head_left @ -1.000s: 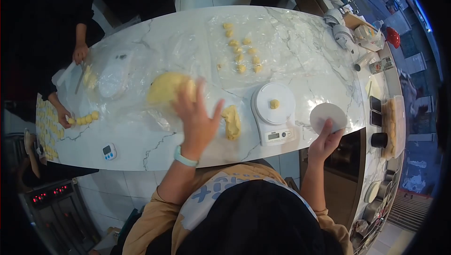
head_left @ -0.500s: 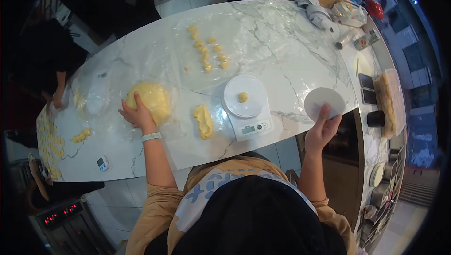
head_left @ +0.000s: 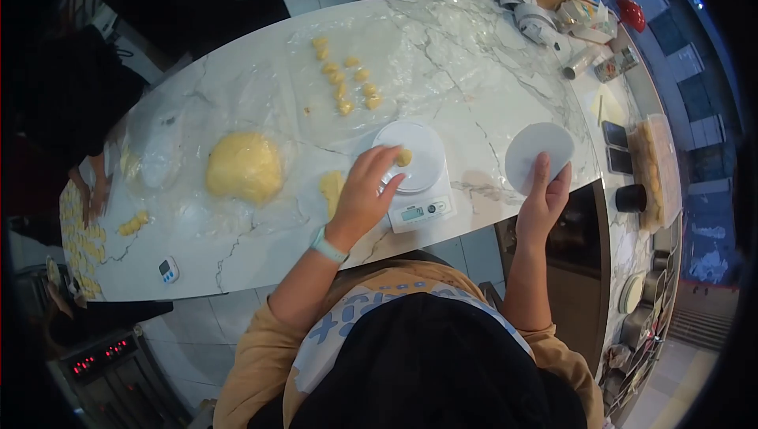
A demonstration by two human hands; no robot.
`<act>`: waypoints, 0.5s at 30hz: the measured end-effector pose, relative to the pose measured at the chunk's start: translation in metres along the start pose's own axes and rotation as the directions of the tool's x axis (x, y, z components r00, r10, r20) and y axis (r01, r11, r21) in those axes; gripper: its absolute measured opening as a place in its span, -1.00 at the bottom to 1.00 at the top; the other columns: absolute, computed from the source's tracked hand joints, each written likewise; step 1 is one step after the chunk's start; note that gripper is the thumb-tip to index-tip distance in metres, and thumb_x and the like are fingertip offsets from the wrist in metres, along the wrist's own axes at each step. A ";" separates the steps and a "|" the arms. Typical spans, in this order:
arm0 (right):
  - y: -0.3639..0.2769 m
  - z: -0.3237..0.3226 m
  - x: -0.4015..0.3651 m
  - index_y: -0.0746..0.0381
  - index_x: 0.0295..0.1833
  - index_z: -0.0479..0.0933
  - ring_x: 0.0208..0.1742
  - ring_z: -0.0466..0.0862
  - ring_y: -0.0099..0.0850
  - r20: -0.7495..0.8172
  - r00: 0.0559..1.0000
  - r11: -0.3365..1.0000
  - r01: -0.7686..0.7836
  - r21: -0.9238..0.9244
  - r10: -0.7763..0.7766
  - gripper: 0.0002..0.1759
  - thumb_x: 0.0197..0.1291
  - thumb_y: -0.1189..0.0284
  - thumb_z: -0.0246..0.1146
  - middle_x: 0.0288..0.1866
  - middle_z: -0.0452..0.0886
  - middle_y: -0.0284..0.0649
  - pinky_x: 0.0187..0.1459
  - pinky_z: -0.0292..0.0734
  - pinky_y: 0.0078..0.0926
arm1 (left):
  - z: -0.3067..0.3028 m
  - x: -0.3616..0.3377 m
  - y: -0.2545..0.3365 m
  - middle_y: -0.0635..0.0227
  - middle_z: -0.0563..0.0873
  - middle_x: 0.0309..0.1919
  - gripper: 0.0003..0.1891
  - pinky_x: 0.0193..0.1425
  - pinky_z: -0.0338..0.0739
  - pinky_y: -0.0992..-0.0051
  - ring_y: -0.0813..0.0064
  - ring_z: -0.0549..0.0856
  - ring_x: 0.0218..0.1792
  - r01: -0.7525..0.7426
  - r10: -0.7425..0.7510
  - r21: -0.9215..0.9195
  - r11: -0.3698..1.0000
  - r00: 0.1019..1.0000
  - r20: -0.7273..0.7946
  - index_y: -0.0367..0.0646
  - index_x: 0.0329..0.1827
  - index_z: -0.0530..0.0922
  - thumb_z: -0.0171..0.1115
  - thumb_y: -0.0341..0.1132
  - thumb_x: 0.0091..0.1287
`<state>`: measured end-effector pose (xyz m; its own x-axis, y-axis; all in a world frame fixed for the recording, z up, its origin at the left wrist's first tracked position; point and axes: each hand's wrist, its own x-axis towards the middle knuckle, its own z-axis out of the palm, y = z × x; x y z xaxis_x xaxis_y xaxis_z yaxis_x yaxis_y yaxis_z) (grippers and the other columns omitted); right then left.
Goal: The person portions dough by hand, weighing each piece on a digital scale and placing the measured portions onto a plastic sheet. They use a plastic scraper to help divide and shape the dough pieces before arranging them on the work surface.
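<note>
My left hand (head_left: 369,190) reaches over the kitchen scale (head_left: 423,212), fingers apart. Its fingertips are right at a small dough ball (head_left: 403,157) on the scale's round white plate (head_left: 426,141). In my right hand (head_left: 545,204) is a flat, rounded white dough scraper (head_left: 537,148), pinched at its lower edge above the table's right side. A strip of yellow dough (head_left: 330,190) lies left of the scale, partly hidden by my left hand. Farther left, a large mound of yellow dough (head_left: 245,167) rests on clear plastic film.
Several small dough pieces (head_left: 345,85) lie in rows on plastic film at the back. Another person's hands (head_left: 96,196) work at the far left beside many cut pieces (head_left: 81,247). A timer (head_left: 168,269) sits near the front edge; phones (head_left: 617,148) and a black cup (head_left: 631,199) stand right.
My left hand has left the large dough mound and moved right to the dough ball on the scale. The right hand still holds the scraper, nearly in place.
</note>
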<state>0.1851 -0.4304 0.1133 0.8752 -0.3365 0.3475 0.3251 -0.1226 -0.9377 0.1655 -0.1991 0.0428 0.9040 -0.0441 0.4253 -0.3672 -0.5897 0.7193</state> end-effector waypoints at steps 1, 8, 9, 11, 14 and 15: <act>-0.003 0.007 0.000 0.32 -0.03 0.39 -0.13 0.43 -0.68 0.004 1.000 1.000 -0.022 0.021 0.022 -0.77 0.40 0.36 0.09 -0.17 0.50 -0.35 -0.06 0.33 -0.70 | 0.001 0.014 0.002 0.14 0.57 -0.01 -0.67 0.08 0.45 0.36 0.13 0.54 0.02 -0.067 0.068 -0.021 0.998 0.997 0.038 -0.22 0.00 0.54 0.31 -0.44 0.15; -0.003 0.004 0.005 0.31 0.00 0.40 -0.14 0.44 -0.67 0.089 0.996 0.999 0.016 0.029 -0.019 -0.77 0.39 0.37 0.10 -0.15 0.52 -0.34 -0.06 0.34 -0.70 | 0.006 0.034 -0.031 0.29 0.68 -0.29 -0.79 -0.11 0.54 0.47 0.29 0.65 -0.23 0.003 0.035 -0.188 0.982 0.980 0.196 -0.25 -0.09 0.61 0.21 -0.49 0.21; -0.001 0.001 0.007 0.31 0.01 0.40 -0.13 0.45 -0.66 0.060 0.998 1.000 -0.001 0.016 0.001 -0.76 0.39 0.36 0.11 -0.14 0.52 -0.34 -0.05 0.35 -0.70 | 0.001 0.030 -0.041 0.35 0.67 -0.34 -0.81 -0.20 0.52 0.52 0.41 0.62 -0.32 0.153 -0.143 -0.240 0.959 0.988 0.057 -0.24 -0.09 0.61 0.17 -0.49 0.24; 0.003 -0.007 0.010 0.32 0.01 0.42 -0.12 0.45 -0.66 0.009 0.999 0.999 -0.048 -0.001 0.048 -0.73 0.38 0.33 0.12 -0.14 0.52 -0.34 -0.05 0.35 -0.70 | -0.021 0.024 -0.068 0.36 0.68 -0.36 -0.82 -0.26 0.50 0.57 0.53 0.62 -0.36 0.513 -0.526 -0.384 0.768 0.847 0.078 -0.27 -0.11 0.61 0.12 -0.45 0.28; 0.012 -0.012 0.009 0.32 0.07 0.44 -0.08 0.49 -0.64 -0.005 0.996 0.996 -0.085 0.036 0.086 -0.67 0.37 0.30 0.13 -0.09 0.56 -0.34 0.00 0.35 -0.67 | -0.059 0.014 -0.121 0.30 0.71 -0.27 -0.77 -0.20 0.50 0.53 0.47 0.66 -0.28 0.711 -0.724 -0.321 0.625 0.683 0.103 -0.26 -0.15 0.62 0.07 -0.31 0.32; 0.010 -0.009 0.010 0.32 0.07 0.44 -0.08 0.49 -0.64 -0.009 0.996 0.996 -0.084 0.039 0.084 -0.67 0.37 0.30 0.13 -0.09 0.56 -0.34 0.00 0.35 -0.67 | -0.067 0.014 -0.141 0.30 0.71 -0.27 -0.77 -0.20 0.50 0.53 0.47 0.66 -0.28 0.709 -0.721 -0.319 0.629 0.686 0.102 -0.26 -0.15 0.62 0.07 -0.31 0.32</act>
<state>0.1936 -0.4434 0.1071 0.8963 -0.3538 0.2673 0.2643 -0.0576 -0.9627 0.2152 -0.0627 -0.0161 0.9068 0.3122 -0.2831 0.3400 -0.1451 0.9292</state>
